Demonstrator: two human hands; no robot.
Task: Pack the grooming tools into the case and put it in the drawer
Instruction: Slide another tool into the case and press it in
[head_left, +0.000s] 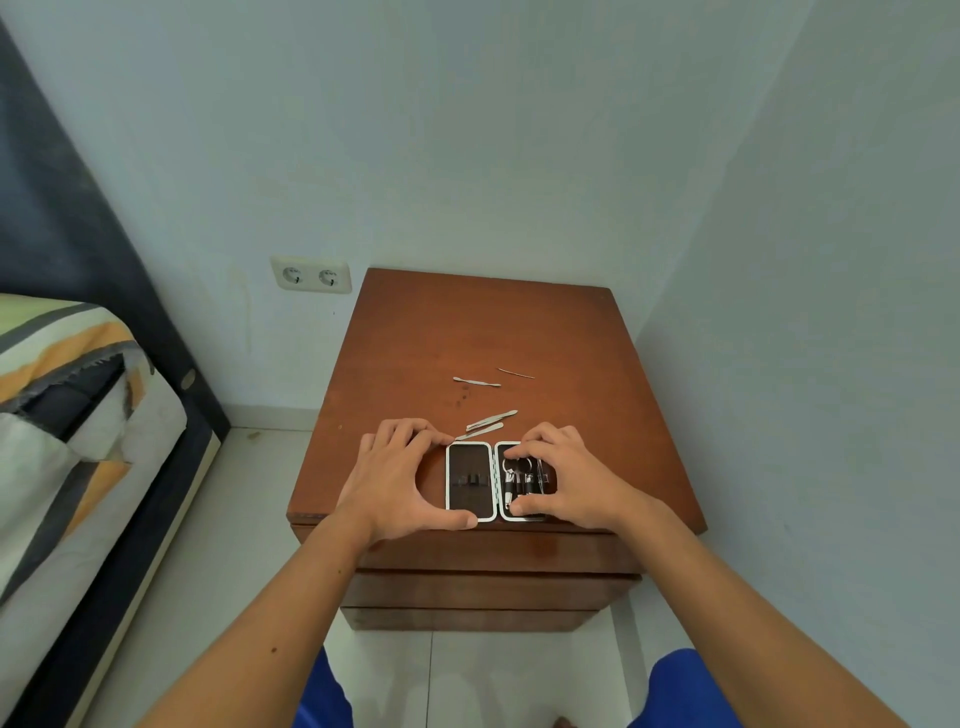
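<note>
An open grooming case (470, 480) with white rims and dark lining lies flat near the front edge of the wooden nightstand (467, 332). Its left half holds only empty elastic loops; the right half holds scissors and other tools (524, 480). My left hand (400, 478) grips the case's left edge between thumb and fingers. My right hand (566, 480) rests over the right half, with thumb and fingers at the tools. Several loose metal tools lie behind the case: a pair of slim ones (488, 423), a double-ended pusher (476, 382) and a thin needle-like piece (516, 373).
The nightstand's closed drawer fronts (488, 587) show below its top. Walls close it in behind and to the right. A double wall socket (311, 275) sits to the left. A bed with striped bedding (62, 415) lies at the far left, with tiled floor between.
</note>
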